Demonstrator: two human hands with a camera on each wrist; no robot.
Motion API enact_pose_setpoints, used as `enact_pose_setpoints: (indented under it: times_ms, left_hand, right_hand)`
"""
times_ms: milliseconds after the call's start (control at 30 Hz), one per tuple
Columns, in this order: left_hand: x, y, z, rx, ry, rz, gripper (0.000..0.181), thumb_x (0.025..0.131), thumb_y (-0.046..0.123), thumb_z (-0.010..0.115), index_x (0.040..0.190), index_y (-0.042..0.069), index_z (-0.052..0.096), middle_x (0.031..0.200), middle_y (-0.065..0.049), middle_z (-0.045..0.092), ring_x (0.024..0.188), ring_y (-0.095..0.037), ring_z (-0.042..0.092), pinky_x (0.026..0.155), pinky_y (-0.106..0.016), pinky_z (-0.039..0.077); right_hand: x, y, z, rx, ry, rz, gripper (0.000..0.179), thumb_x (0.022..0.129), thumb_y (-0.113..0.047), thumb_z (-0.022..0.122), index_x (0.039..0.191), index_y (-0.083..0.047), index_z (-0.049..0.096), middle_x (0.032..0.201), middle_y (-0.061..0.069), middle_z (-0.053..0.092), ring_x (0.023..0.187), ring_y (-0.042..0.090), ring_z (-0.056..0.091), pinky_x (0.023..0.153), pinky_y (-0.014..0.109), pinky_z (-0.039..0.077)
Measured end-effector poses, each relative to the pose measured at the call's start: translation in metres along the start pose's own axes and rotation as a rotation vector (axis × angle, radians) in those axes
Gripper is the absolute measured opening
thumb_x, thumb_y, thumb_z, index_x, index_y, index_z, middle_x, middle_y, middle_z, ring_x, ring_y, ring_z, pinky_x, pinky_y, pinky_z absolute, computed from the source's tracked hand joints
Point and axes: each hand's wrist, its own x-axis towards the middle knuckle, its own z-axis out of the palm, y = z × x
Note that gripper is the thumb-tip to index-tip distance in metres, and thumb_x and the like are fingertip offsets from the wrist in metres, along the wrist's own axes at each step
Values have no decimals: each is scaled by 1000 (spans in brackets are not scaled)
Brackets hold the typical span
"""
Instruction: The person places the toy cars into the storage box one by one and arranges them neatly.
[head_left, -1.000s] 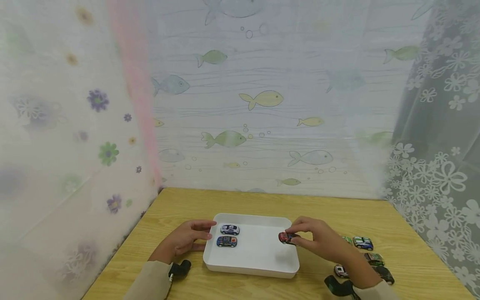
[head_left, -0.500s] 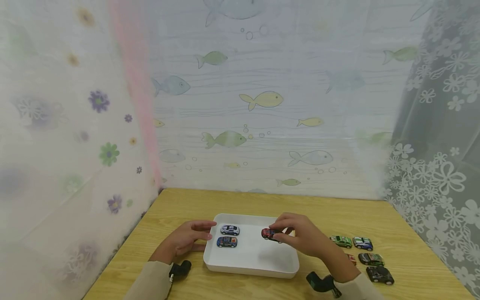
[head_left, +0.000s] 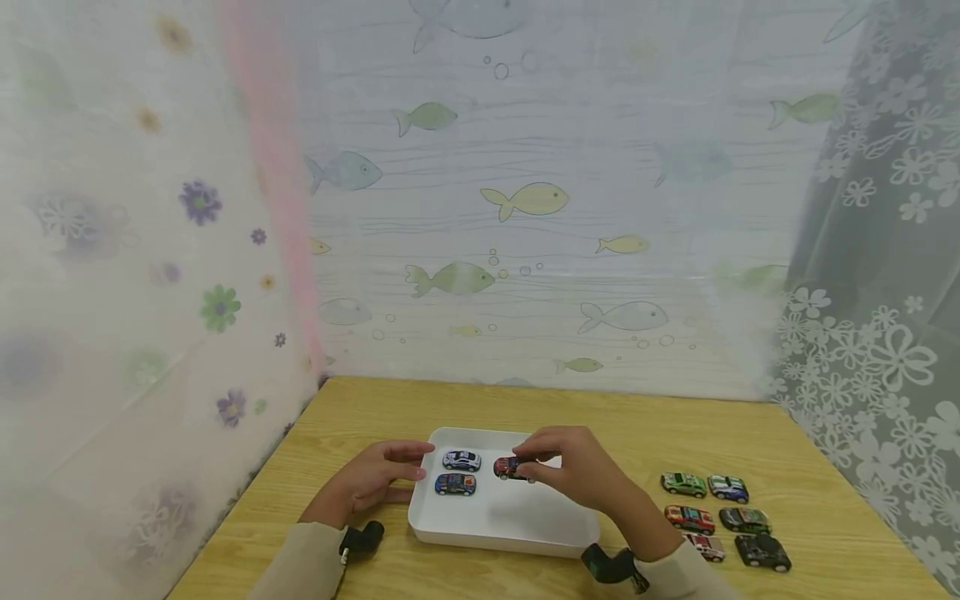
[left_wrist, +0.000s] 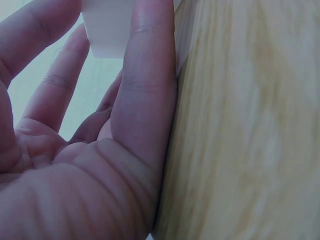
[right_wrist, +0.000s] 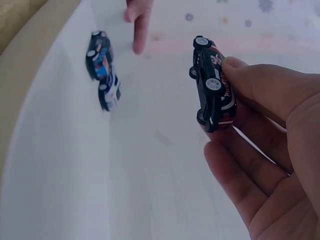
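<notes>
A red and black toy car (head_left: 506, 467) is pinched between the thumb and fingers of my right hand (head_left: 573, 467), held above the floor of a white tray (head_left: 517, 525). The right wrist view shows that toy car (right_wrist: 212, 85) tilted, with its wheels and dark underside turned to the camera. My left hand (head_left: 378, 477) rests at the tray's left side, its fingers fairly straight and touching the rim. Inside the tray at the left stand a white and purple toy car (head_left: 461, 460) and, nearer me, a blue toy car (head_left: 455, 484).
Right of the tray, several toy cars stand in two columns on the wooden table (head_left: 525, 406), among them a green one (head_left: 683, 484), an orange-red one (head_left: 690, 519) and a black one (head_left: 762, 552). A fish-patterned curtain (head_left: 540, 275) hangs behind.
My right hand has carried the red and black toy car leftward across the tray, toward the two cars inside. More of the cars on the right now show. The left hand has stayed put.
</notes>
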Motion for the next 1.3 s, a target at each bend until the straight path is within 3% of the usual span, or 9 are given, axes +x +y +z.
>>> enact_pose_setpoints:
  times_ms: [267,433,533,1067,1300]
  left_hand:
    - [-1,1,0,2,10,-2,58,94,8,75,149,3,55,158,-24,43,133,-30,58,96,-49,60]
    - [-2,1,1,13,23,-7,57,94,8,76,147,5,56,158,-24,43,134,-32,56,96,-49,60]
    - [-2,1,1,16,26,-10,57,93,9,76,147,5,57,158,-24,43,135,-33,56,96,-49,60]
    - [3,-3,0,14,-1,-9,58,93,13,78,147,7,58,158,-21,44,135,-27,55,96,-49,60]
    - [2,-2,-2,4,-2,-8,57,94,12,76,147,7,57,157,-20,45,133,-26,56,97,-49,60]
  right_hand:
    - [12,-7,19,-26,38,-27,19,91,-26,81,109,-20,82,102,-11,78,91,1,70,79,29,62]
    - [18,-13,30,-24,26,29,18,91,-25,82,108,-20,82,99,-11,78,87,-1,69,75,32,62]
    - [22,-16,37,-22,24,60,17,91,-25,82,107,-20,83,97,-11,78,85,-2,68,74,28,61]
    - [28,-18,75,-2,-37,134,13,89,-24,84,101,-18,84,91,-12,77,80,-6,66,73,22,59]
    - [29,-21,84,-6,-40,158,11,89,-24,84,99,-20,84,89,-13,78,81,-6,66,75,26,60]
